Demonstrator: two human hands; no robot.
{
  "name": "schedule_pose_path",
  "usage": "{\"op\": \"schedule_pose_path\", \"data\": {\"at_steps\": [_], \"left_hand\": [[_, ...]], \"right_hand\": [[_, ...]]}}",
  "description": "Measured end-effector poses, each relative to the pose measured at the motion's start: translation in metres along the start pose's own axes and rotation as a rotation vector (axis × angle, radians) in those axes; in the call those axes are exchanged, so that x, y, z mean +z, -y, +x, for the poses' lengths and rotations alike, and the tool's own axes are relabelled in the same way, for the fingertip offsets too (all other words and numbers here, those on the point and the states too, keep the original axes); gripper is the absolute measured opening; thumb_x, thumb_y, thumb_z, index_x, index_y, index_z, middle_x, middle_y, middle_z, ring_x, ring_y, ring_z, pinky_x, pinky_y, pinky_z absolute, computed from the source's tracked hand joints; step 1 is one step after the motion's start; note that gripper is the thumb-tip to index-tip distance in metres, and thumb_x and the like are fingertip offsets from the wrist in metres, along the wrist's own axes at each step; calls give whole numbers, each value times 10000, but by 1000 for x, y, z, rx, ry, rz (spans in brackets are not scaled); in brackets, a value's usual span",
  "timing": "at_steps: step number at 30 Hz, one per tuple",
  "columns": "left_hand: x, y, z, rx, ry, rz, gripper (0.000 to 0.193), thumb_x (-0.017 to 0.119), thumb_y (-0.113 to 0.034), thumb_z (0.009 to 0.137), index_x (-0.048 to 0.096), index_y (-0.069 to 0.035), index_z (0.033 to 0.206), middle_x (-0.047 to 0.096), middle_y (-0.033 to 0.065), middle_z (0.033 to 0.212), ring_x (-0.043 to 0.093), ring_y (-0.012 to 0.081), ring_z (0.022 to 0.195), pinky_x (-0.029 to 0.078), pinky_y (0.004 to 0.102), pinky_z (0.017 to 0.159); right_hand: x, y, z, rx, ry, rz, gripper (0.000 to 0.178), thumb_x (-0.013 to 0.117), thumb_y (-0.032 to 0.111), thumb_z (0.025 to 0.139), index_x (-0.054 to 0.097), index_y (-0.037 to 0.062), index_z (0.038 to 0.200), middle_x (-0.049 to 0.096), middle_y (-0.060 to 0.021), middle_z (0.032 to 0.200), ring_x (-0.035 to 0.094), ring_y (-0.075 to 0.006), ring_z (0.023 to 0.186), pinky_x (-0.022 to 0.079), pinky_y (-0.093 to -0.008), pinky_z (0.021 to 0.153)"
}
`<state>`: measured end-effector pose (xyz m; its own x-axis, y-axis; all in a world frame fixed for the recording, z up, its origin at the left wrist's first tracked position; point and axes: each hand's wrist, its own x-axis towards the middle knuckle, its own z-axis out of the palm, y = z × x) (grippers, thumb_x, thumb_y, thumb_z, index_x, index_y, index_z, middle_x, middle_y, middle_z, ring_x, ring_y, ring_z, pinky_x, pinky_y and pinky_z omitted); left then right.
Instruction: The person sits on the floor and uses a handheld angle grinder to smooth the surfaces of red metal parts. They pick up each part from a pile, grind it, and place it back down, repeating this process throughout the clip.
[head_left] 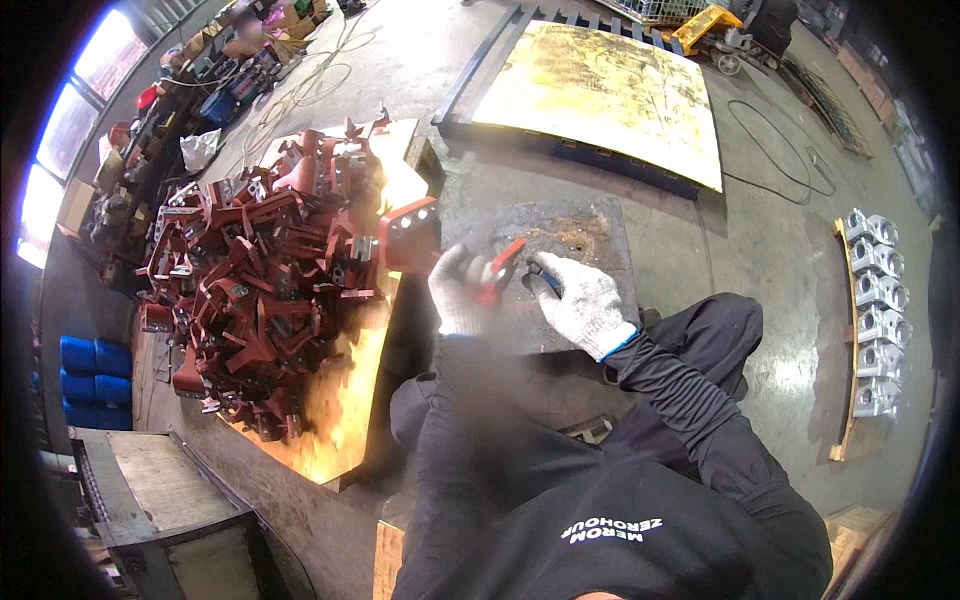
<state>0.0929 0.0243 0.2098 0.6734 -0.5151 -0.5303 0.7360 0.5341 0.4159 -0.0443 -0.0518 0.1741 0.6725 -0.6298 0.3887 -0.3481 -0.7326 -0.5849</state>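
My left hand (462, 292), in a white knit glove, grips a red-brown metal bracket (410, 238). The bracket's flat plate with bolt holes sticks out to the left of the glove; a brighter red edge shows on the right of the fingers, partly blurred. My right hand (585, 303), gloved with a blue cuff edge, is just right of it, fingers closed around a small dark object (545, 281) whose kind I cannot make out. Both hands are above a worn dark metal work plate (590, 225). A smudge blurs the view over my left wrist.
To the left, a big heap of similar brackets (265, 270) lies on a wooden board (350, 400). Ahead is a low platform with a yellowish sheet (610, 95). Silver castings (880, 345) line a plank at right. A cable (770, 150) curls on the floor; a metal box (170, 480) stands lower left.
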Motion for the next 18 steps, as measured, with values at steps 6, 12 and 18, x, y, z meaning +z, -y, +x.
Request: {"op": "schedule_pose_path", "data": {"at_steps": [6,12,18], "left_hand": [[-14,1,11,-78,101,-41,234,569,-80,846,417,-132,676,397,-27,631,458,111,573,459,248,576],[4,0,-5,0,-15,21,249,564,-64,845,394,-125,674,368,-29,632,411,107,555,431,239,557],[-8,0,5,-19,59,-2,152,591,-68,819,457,-90,751,448,18,737,474,163,652,466,299,623]], "right_hand": [[5,-4,-2,-40,5,-30,315,657,296,868,658,72,1089,684,-136,936,665,-327,834,528,-398,723],[-2,5,-1,-1,21,-25,322,653,310,871,658,72,1088,683,-136,933,663,-330,839,526,-404,728],[1,5,0,30,90,-48,296,646,286,872,655,79,1082,684,-131,938,663,-324,847,527,-405,730]]}}
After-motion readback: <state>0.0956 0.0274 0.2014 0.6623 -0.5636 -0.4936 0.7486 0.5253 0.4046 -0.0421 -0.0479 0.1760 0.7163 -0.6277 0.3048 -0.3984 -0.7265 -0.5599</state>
